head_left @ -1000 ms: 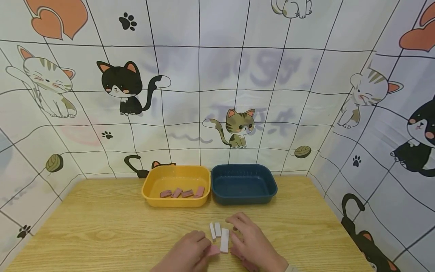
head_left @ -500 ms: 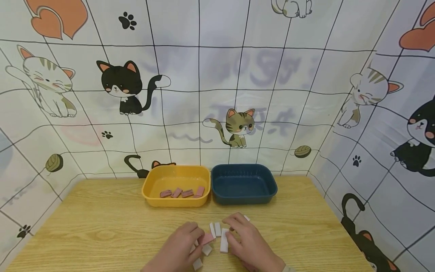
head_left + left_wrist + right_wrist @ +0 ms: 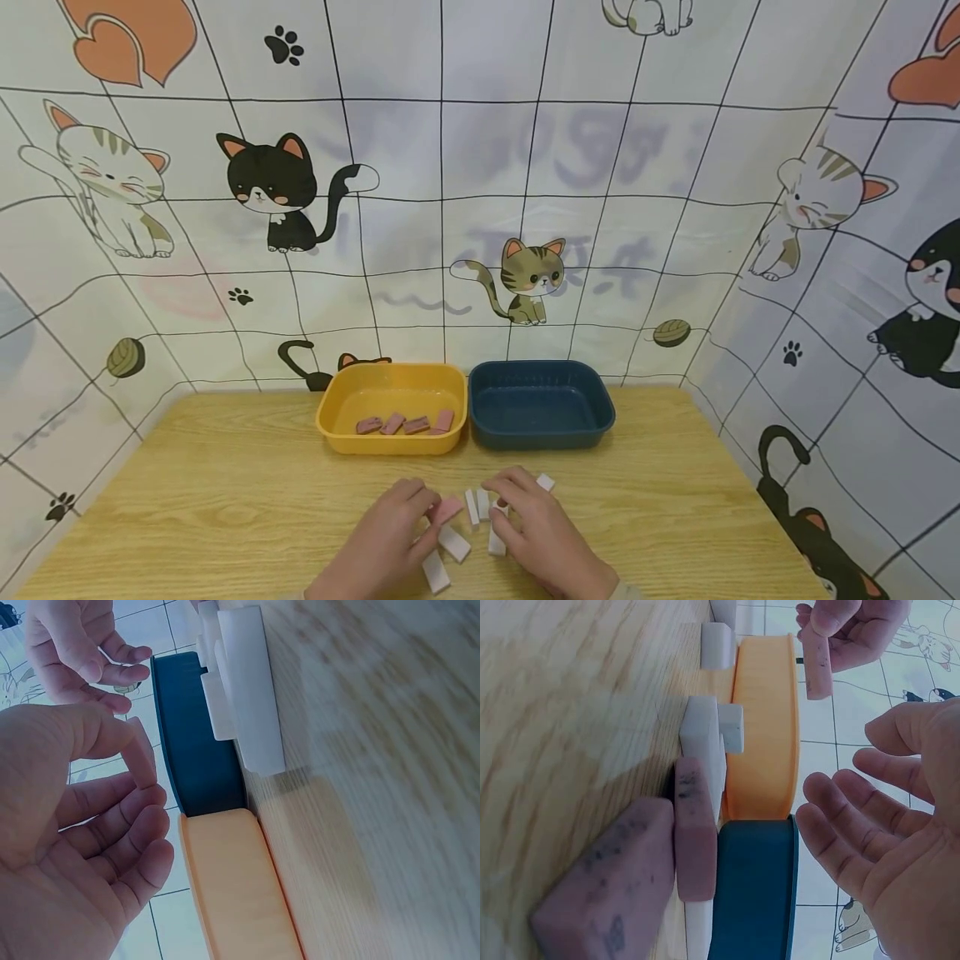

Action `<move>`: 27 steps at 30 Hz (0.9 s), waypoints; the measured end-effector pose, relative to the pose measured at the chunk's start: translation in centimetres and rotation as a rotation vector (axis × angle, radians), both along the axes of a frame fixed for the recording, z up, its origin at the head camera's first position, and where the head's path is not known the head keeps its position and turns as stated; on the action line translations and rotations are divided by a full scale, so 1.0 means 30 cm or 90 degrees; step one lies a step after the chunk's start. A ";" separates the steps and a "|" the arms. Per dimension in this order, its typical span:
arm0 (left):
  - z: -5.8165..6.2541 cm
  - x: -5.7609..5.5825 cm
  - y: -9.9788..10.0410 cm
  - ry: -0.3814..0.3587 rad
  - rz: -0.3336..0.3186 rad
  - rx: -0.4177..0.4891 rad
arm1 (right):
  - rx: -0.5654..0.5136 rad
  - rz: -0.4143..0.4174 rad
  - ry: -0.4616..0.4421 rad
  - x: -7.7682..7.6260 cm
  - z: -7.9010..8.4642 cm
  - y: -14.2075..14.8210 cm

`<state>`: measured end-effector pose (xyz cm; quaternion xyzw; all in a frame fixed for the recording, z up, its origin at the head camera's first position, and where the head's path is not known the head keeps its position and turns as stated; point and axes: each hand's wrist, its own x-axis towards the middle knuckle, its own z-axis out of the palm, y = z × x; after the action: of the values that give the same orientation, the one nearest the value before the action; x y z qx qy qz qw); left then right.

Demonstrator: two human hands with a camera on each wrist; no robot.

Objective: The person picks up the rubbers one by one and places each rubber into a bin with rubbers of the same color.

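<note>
Head view: the pink block (image 3: pixel 448 509) has shifted leftward.
Your left grip (image 3: pixel 390 525) pinches it; your right grip (image 3: pixel 546 527) stands apart.

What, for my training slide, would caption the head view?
Left hand pinching pink rectangular block in front of yellow plastic tray.

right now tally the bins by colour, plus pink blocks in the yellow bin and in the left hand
Yellow bin: 1
Blue bin: 1
Pink blocks in the yellow bin: 4
Held pink block, in the left hand: 1
Total: 7
</note>
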<state>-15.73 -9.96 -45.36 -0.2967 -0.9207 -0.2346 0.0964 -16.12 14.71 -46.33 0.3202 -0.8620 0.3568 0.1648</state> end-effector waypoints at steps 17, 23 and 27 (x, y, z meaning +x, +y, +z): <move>-0.002 -0.021 -0.026 0.059 0.092 0.021 | 0.000 0.000 0.006 -0.014 0.010 -0.060; -0.002 -0.029 -0.044 0.079 0.135 0.041 | -0.007 0.014 0.020 -0.021 0.015 -0.077; 0.004 -0.041 -0.058 0.069 0.165 0.043 | 0.003 0.009 0.009 -0.028 0.016 -0.084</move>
<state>-16.96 -11.69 -45.22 -0.1840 -0.9364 -0.2346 0.1850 -16.95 12.19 -45.85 0.3292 -0.8592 0.3539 0.1678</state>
